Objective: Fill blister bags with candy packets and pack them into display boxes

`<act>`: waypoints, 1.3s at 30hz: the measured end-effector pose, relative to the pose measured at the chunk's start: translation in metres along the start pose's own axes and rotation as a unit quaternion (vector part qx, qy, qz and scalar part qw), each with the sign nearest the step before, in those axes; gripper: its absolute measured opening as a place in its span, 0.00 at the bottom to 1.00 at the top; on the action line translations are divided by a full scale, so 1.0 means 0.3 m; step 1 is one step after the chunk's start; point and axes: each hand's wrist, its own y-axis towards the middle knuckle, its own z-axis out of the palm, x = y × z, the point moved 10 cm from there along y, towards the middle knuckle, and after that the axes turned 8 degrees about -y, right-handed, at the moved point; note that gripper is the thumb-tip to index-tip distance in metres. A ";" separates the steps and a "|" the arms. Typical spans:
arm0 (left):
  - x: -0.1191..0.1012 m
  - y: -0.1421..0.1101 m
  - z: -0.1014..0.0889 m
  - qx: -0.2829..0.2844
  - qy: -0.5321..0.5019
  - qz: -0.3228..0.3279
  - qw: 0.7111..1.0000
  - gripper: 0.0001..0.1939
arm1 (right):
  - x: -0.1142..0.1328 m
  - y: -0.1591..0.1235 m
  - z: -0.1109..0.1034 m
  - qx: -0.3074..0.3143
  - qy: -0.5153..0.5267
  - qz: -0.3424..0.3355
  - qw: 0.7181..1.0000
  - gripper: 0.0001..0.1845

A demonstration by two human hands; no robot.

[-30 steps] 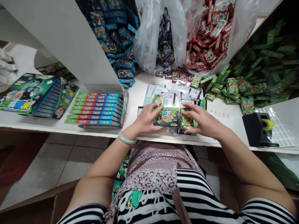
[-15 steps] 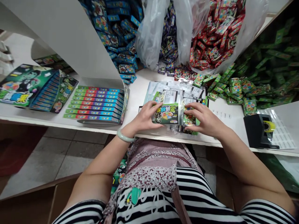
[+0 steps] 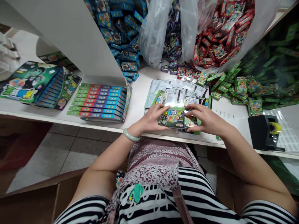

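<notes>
My left hand (image 3: 153,119) grips the left end of a black and green printed packet (image 3: 173,118), thumb along its near edge and fingers on its far edge. My right hand (image 3: 204,119) is curled around the packet's right end, where green printed pieces show between thumb and fingers. The packet lies flat, close to the table's front edge. Just beyond it is a spread stack of flat printed bags (image 3: 173,95) with barcode labels and clear plastic. What lies under my fingertips is hidden.
An open display box (image 3: 98,101) with rows of coloured small boxes stands left, beside a green display box (image 3: 25,81). Blue boxes (image 3: 127,40), red boxes (image 3: 219,40) in plastic bags and green boxes (image 3: 241,85) are heaped behind. A black tape dispenser (image 3: 263,130) stands right.
The packet has tilted down flatter between my hands, showing its near side. Both hands remain around it. The whole view has shifted slightly.
</notes>
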 end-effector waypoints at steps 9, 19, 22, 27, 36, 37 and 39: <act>0.010 0.002 -0.026 -0.004 -0.014 0.018 1.000 0.49 | -0.018 0.021 0.003 0.022 -0.009 -0.011 1.000 0.26; -0.006 -0.019 -0.016 -0.013 -0.002 0.028 1.000 0.49 | 0.044 0.009 0.041 0.037 -0.016 -0.022 0.999 0.26; -0.020 -0.016 -0.025 -0.006 0.002 0.034 0.999 0.48 | 0.027 0.010 0.031 0.028 -0.009 0.002 1.000 0.26; -0.017 -0.005 -0.021 0.002 -0.012 0.034 0.999 0.48 | 0.002 0.015 0.026 0.019 -0.006 0.010 1.000 0.28; 0.003 -0.005 -0.015 -0.002 -0.035 0.033 0.999 0.47 | -0.014 0.028 0.026 0.024 -0.009 0.022 0.999 0.27; 0.003 -0.003 -0.014 -0.003 -0.033 0.033 0.999 0.47 | -0.015 0.030 0.029 0.026 -0.015 0.025 0.999 0.27; 0.004 0.001 -0.012 -0.009 -0.029 0.031 0.999 0.47 | -0.017 0.037 0.036 0.026 -0.023 0.029 0.999 0.28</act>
